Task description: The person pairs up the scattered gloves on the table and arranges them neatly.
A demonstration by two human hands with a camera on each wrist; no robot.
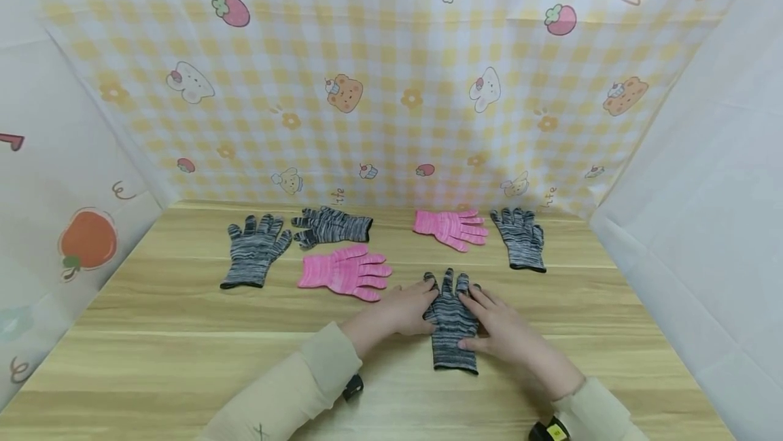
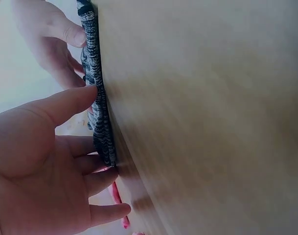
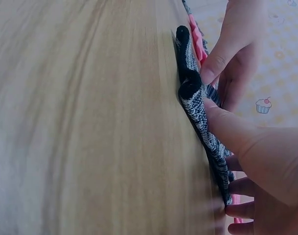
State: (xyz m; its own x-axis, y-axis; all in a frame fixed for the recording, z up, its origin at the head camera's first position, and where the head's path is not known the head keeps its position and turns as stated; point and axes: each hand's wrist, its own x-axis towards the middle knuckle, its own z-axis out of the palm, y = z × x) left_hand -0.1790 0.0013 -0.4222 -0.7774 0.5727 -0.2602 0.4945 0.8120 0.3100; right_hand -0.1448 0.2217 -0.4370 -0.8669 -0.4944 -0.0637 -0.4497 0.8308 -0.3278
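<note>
A grey-and-black striped knit glove (image 1: 453,332) lies on the table with its fingers away from me and its dark-edged cuff towards me. My left hand (image 1: 411,310) touches its left side, and my right hand (image 1: 504,332) touches its right side. In the left wrist view, the left thumb meets the edge of the glove (image 2: 97,98), with the other fingers spread along it. The right wrist view has my right hand (image 3: 273,161) with its thumb on the glove (image 3: 207,132) and its fingers extended. Some of the glove's fingertips are partly covered.
Two more striped gloves (image 1: 253,254) (image 1: 336,225) lie at the back left, near a pink glove (image 1: 345,271). Another pink glove (image 1: 449,227) and a striped glove (image 1: 520,240) lie at the back right. A checked cloth (image 1: 391,87) hangs behind the wooden table (image 1: 183,359).
</note>
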